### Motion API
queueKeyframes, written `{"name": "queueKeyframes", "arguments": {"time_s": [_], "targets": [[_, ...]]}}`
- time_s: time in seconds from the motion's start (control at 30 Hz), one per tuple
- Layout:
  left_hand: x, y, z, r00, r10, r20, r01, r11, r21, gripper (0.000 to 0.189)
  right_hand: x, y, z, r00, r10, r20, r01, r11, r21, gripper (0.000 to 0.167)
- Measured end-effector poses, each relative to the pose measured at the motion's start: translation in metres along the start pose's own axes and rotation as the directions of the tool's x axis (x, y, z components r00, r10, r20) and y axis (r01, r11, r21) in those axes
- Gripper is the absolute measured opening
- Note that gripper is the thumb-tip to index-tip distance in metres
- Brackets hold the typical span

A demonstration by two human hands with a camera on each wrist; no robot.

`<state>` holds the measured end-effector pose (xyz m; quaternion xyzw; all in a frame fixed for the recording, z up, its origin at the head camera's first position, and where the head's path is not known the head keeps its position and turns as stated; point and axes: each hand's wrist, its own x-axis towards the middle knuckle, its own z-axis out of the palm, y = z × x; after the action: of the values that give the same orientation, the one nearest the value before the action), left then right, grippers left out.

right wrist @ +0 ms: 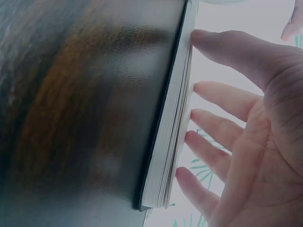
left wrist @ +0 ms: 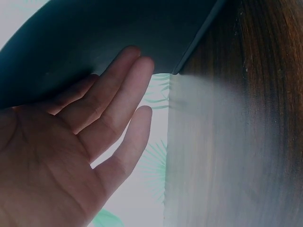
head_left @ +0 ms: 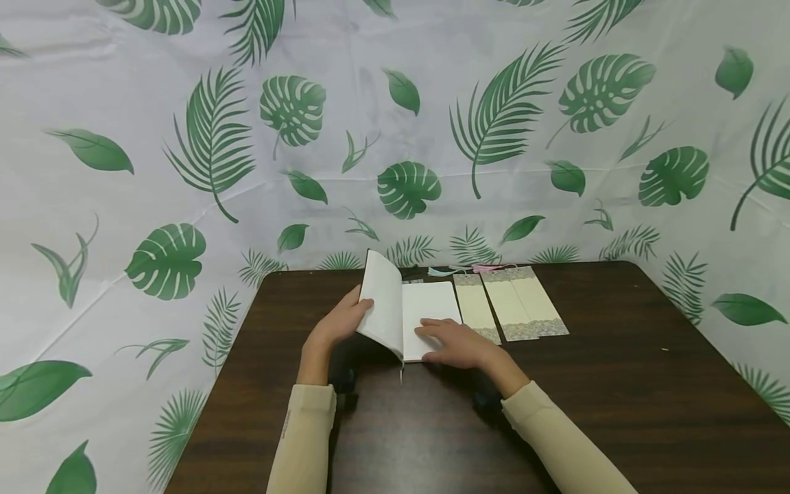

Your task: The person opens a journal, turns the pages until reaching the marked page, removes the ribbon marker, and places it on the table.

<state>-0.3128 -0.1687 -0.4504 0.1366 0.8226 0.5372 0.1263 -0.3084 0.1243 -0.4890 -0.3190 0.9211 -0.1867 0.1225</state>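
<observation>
A notebook (head_left: 426,302) with blank white pages and a dark cover (left wrist: 156,28) lies open on the table. My left hand (head_left: 338,321) pinches the raised left side, thumb over the white inner face and fingers behind the dark cover. That side stands tilted up from the spine. In the left wrist view the fingers (left wrist: 118,101) lie along the cover's outside. My right hand (head_left: 455,343) rests its fingertips on the right-hand page, fingers spread. The right wrist view shows those fingertips (right wrist: 191,137) at the page surface, above the thick page block (right wrist: 168,142). A ribbon (head_left: 401,376) hangs from the notebook's bottom.
Several cream bookmarks (head_left: 509,302) with patterned ends lie right of the notebook, near the back edge. Pale blue (head_left: 439,272) and pink tassels (head_left: 484,268) extend from their tops. A leaf-print cloth (head_left: 345,137) hangs behind the dark wood table (head_left: 617,398).
</observation>
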Motion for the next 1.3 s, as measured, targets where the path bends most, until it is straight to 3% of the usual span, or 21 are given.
{"name": "queueKeyframes", "arguments": {"time_s": [0.23,0.47,0.6,0.77,1.03,1.17,1.3], "targets": [[0.001,-0.002,0.000,1.000,0.009,0.003,-0.009,1.000,-0.001,0.060,0.001,0.000,-0.001,1.000,0.004,0.011,-0.004,1.000,0.003,0.066],[0.000,-0.002,0.000,1.000,0.002,0.002,-0.002,1.000,0.018,0.060,0.000,0.003,-0.003,0.999,-0.033,0.015,0.032,0.999,0.029,0.057],[0.000,0.000,-0.001,1.000,-0.009,-0.007,0.009,1.000,0.021,0.060,-0.001,0.005,-0.006,0.997,-0.075,-0.001,0.075,0.995,0.061,0.041],[-0.001,0.000,0.000,1.000,-0.010,-0.011,0.010,1.000,0.022,0.060,-0.004,0.004,-0.008,0.998,-0.060,-0.034,0.062,0.996,0.061,0.007],[-0.001,-0.001,0.000,1.000,-0.021,-0.023,0.021,0.999,0.025,0.060,-0.006,0.004,-0.010,0.993,-0.107,-0.057,0.106,0.994,-0.009,0.012],[0.000,-0.002,0.000,0.999,-0.025,-0.026,0.026,0.999,0.027,0.060,-0.005,0.007,-0.010,0.995,-0.070,-0.071,0.070,0.998,-0.005,0.007],[0.001,-0.003,0.001,0.999,-0.027,-0.024,0.028,0.999,0.028,0.060,-0.003,0.011,-0.011,0.989,0.005,-0.147,-0.007,1.000,-0.011,0.037]]}}
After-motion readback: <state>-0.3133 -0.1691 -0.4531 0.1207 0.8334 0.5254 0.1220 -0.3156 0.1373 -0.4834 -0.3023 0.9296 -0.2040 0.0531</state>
